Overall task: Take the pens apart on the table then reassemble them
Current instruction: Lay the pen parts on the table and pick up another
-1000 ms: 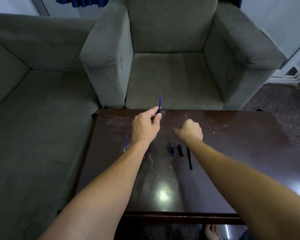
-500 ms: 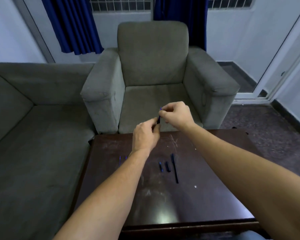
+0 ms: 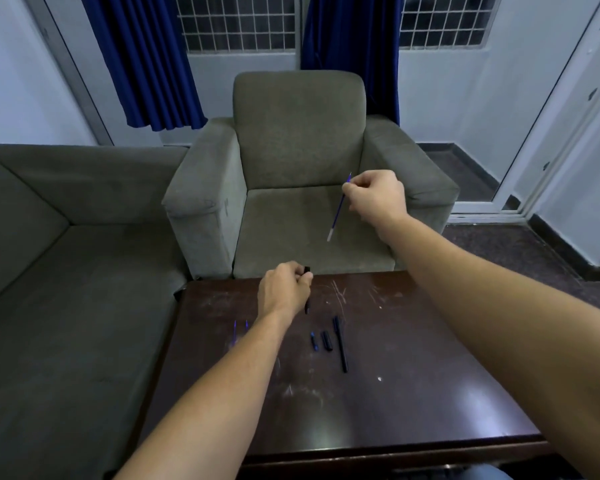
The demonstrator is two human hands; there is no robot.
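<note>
Grey sofa (image 3: pixel 66 271) fills the left side, grey armchair (image 3: pixel 298 161) straight ahead behind the table, blue curtains (image 3: pixel 146 60) and a barred window (image 3: pixel 236 22) on the back wall, white door frame (image 3: pixel 548 133) at right. Dark wooden table (image 3: pixel 413 393) in the foreground, top scratched and glossy, far edge just beside the armchair front. Both bare forearms reach in from the bottom. Right hand (image 3: pixel 376 197) is raised above the armchair seat, well off the table, fingers pinched together on the upper end of a thin blue refill (image 3: pixel 339 207); the refill hangs slanted down-left, pale tip lowest, touching nothing else. Left hand (image 3: pixel 284 289) sits low over the far part of the table, fist closed round a black pen barrel (image 3: pixel 307 303); one end pokes out above the fingers, the other below the palm, roughly upright; cannot tell if the lower end touches the tabletop. On the table right of the left forearm: a whole black pen (image 3: pixel 340 344) lying lengthwise, just beside it a short black piece (image 3: pixel 327 341), then a short blue-black piece (image 3: pixel 314 341), all three near-parallel, close but apart. Left of the forearm, two thin blue refills (image 3: pixel 240 326) lie on the table side by side, lower ends hidden by the arm or glare.
</note>
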